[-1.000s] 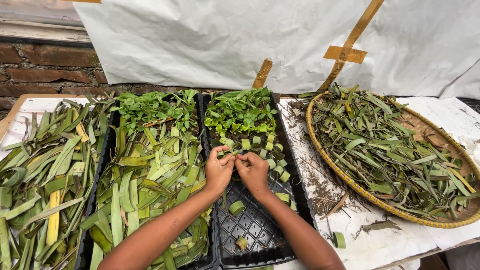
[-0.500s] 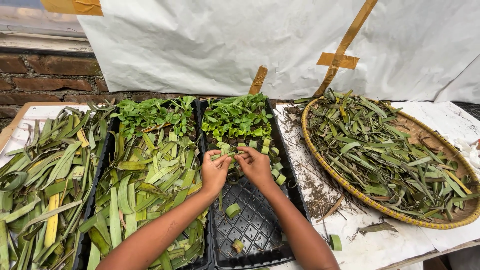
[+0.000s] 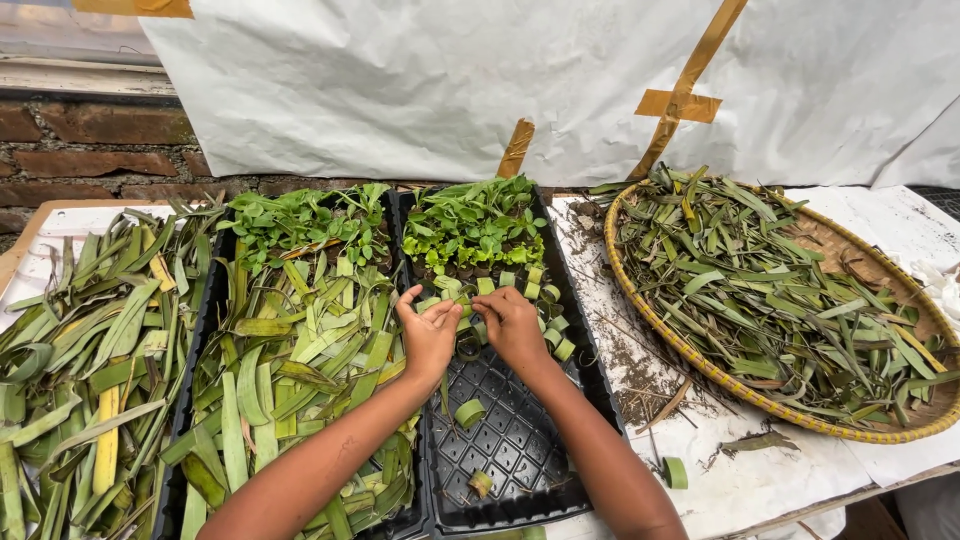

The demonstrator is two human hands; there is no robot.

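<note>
1. My left hand (image 3: 428,335) and right hand (image 3: 508,325) meet over the black seedling tray (image 3: 520,450), fingers pinched on a green leaf ring (image 3: 452,303).
2. Seedlings (image 3: 472,222) stand at 12 o'clock; a woven basket (image 3: 640,290) lies at 3 o'clock.

2 trays (image 3: 515,440) side by side (seedlings (image 3: 472,222) at back), basket (image 3: 690,345) right
</note>
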